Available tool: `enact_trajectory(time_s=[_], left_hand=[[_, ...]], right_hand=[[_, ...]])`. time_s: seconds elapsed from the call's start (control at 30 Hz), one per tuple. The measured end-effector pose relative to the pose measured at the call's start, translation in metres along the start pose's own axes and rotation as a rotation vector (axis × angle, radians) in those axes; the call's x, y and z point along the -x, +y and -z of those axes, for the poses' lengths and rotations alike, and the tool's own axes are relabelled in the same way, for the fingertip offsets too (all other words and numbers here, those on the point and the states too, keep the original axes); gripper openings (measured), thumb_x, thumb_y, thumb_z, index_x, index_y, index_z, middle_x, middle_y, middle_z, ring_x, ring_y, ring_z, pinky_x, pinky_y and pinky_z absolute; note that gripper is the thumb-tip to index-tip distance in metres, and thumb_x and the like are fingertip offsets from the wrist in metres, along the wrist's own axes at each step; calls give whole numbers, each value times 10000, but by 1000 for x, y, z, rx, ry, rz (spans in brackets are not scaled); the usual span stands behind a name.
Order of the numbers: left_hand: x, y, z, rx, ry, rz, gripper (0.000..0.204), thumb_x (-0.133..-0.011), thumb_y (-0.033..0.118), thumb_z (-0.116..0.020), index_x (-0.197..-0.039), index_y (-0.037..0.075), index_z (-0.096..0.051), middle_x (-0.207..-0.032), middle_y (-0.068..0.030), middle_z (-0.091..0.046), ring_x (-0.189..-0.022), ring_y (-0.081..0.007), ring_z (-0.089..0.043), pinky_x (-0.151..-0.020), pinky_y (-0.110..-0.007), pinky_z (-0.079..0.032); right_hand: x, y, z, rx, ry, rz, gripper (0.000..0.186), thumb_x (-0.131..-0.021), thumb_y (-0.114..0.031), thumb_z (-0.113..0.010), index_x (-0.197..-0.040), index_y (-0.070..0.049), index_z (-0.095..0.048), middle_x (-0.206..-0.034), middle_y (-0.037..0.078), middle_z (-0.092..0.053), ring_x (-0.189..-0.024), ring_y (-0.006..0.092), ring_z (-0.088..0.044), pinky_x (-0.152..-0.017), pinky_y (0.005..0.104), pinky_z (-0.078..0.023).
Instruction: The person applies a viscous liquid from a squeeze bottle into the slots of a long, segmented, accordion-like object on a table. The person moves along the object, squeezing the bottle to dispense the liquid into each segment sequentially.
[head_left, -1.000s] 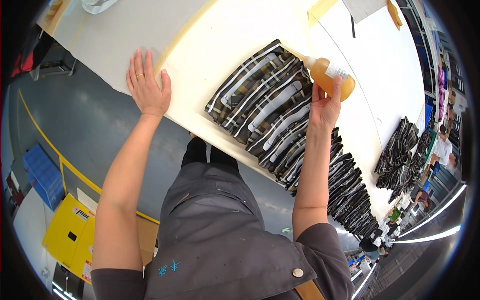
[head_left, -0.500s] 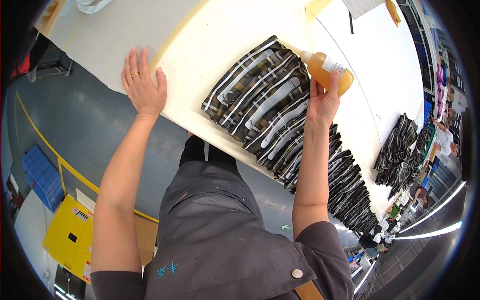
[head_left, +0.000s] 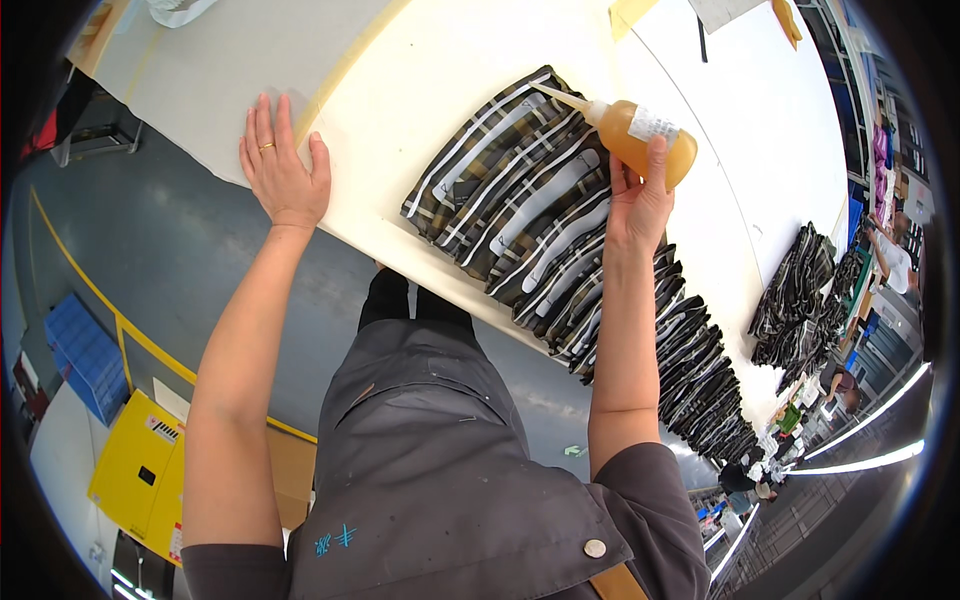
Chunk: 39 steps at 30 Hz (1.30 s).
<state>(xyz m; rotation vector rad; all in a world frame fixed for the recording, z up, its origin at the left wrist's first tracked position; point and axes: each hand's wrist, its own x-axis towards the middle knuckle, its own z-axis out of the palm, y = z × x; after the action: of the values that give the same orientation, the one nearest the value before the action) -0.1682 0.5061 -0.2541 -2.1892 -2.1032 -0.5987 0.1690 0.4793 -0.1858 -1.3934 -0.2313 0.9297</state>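
The right hand point(head_left: 638, 213) grips a bottle point(head_left: 628, 138), nozzle point(head_left: 562, 97) over plaid cloth point(head_left: 515, 195) at that hand's left. The left hand point(head_left: 286, 180) lies spread on the surface point(head_left: 425, 95).

- Resting left hand point(head_left: 287, 182) palm down, fingers straight and slightly spread, thumb out.
- Gripping with right hand point(head_left: 641, 208), thumb extended, opposing fingers.
- Reaching forward with left forearm point(head_left: 256, 310) and right forearm point(head_left: 630, 310), both bare.

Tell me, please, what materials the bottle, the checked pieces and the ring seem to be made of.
Bottle: probably soft plastic, smooth and translucent; its amber body lets light through. Checked pieces: apparently woven cloth, matt; they fold softly. Ring: likely metal, from its gold colour; finish too small to judge.
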Motion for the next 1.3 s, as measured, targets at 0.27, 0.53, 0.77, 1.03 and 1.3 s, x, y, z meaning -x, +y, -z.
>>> enact_trajectory(time_s=[0.27, 0.53, 0.77, 1.03, 1.3], left_hand=[[0, 1, 1, 7, 1, 0, 534, -843, 274, -476, -1335, 100, -365, -1402, -117, -314, -1302, -286, -273, -1055, -461, -175], [0, 0, 1, 19, 15, -13, 540, -835, 260, -489, -1332, 90, -365, -1392, -127, -325, -1290, -295, -285, -1049, -459, -182], [1, -2, -1, 20, 18, -4, 535, -840, 266, -485, -1333, 96, -365, -1393, -119, -328, -1292, -295, -281, -1052, -458, -176], [1, -2, -2, 20, 23, -7, 532, -840, 271, -492, -1327, 93, -372, -1391, -120, -332, -1293, -302, -277, -1051, -461, -174], [2, -5, -4, 28, 30, -9, 536, -828, 284, -499, -1311, 83, -384, -1382, -128, -342, -1292, -303, -270, -1050, -467, -172]], right_hand=[[5, 5, -3, 22, -31, -18, 475, -757, -287, -729, -1112, -68, -501, -1035, 41, -557, -951, 151, -567, -787, 278, -518], [15, 10, -5, 75, -55, -31, 495, -753, -291, -732, -1127, -72, -494, -1061, 44, -546, -981, 163, -558, -813, 296, -512], [21, 9, -4, 109, -80, 9, 478, -766, -288, -720, -1133, -79, -496, -1062, 37, -546, -996, 158, -541, -824, 308, -497], [24, 11, -4, 143, -122, 27, 512, -785, -287, -699, -1172, -49, -461, -1098, 55, -538, -1012, 177, -545, -843, 324, -501], [34, 16, -4, 229, -143, -2, 455, -797, -266, -687, -1143, -47, -487, -1086, 53, -540, -1008, 175, -546, -832, 333, -510]])
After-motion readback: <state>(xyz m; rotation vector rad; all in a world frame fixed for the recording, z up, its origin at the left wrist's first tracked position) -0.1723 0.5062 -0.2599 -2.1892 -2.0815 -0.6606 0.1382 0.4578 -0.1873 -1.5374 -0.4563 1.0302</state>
